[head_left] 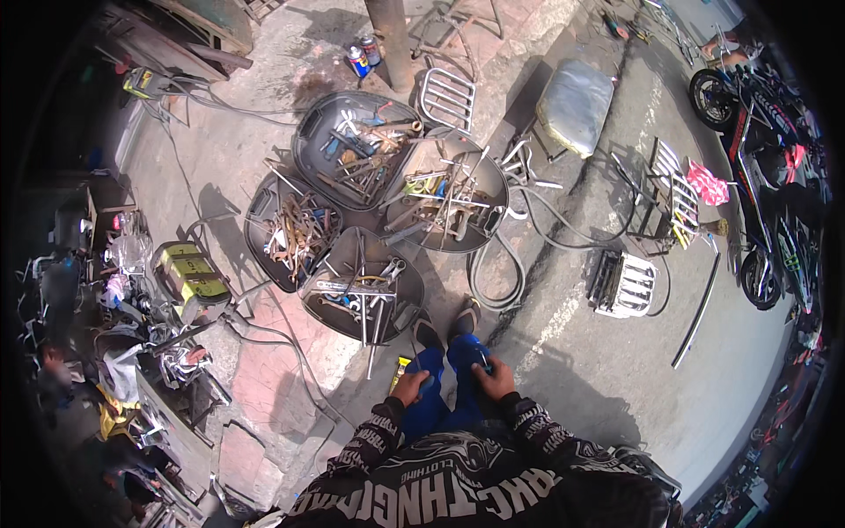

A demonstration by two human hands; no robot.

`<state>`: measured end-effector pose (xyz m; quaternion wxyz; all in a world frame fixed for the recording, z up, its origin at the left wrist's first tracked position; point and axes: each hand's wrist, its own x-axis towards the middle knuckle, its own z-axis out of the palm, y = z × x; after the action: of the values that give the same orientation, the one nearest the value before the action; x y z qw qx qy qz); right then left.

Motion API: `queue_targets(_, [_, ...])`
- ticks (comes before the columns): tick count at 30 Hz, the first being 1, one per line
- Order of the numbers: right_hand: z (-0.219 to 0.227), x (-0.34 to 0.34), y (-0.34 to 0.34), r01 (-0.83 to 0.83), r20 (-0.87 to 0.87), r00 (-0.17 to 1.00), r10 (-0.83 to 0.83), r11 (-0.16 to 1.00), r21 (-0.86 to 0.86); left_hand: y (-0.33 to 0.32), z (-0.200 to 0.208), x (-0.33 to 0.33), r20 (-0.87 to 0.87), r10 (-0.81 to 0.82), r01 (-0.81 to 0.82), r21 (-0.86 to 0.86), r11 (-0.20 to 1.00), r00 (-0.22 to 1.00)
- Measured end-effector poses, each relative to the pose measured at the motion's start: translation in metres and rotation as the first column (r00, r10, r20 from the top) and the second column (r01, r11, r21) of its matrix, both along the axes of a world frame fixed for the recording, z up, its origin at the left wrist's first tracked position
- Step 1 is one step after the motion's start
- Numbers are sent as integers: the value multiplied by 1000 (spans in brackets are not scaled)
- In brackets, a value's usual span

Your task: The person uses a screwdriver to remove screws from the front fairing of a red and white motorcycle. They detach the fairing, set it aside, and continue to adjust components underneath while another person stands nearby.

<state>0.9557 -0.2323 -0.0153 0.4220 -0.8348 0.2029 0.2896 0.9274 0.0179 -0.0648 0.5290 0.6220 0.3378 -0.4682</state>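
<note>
My left hand (410,385) is closed in front of my left knee, with what looks like a thin dark shaft rising from it; its kind is not clear. At my right knee, my right hand (495,378) is also closed, with a small dark, shiny-tipped piece showing above the fingers. Beyond my feet lie several black tool-filled shells. The nearest shell (333,327) carries sockets, long bars and a ratchet-like tool. Wrenches fill the left shell (258,211), pliers and hand tools the far one (310,132). Rusty bars cross the right shell (493,231).
A yellow-green machine (195,275) with cables stands at left. Hoses (503,304) loop across the concrete. Metal racks (635,287) and a silver-covered seat-like slab (576,101) lie at right, near a motorcycle (748,176). Spray cans (357,60) stand by a post. A yellow tube (400,370) is beside my left leg.
</note>
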Motion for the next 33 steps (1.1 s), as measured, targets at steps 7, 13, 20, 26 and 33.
queue_targets(7, [63, 79, 85, -537, 242, 840, 486, 681, 498, 54, 161, -40, 698, 139, -237, 44, 971, 702])
queue_targets(13, [113, 98, 173, -855, 433, 433, 791, 208, 475, 38, 272, -85, 679, 727, -772, -406, 489, 104])
queue_targets(20, [243, 8, 168, -879, 794, -46, 606, -402, 256, -53, 309, -139, 675, 609, -834, -551, 38, -418])
queue_targets(26, [235, -65, 174, -471, 274, 41, 961, -223, 854, -87, 313, -199, 694, 531, -874, -407, -267, -486])
queue_targets(33, [229, -144, 203, -469, 113, -290, 950, -244, 849, -110, 300, -335, 492, 150, -489, -691, -532, -858])
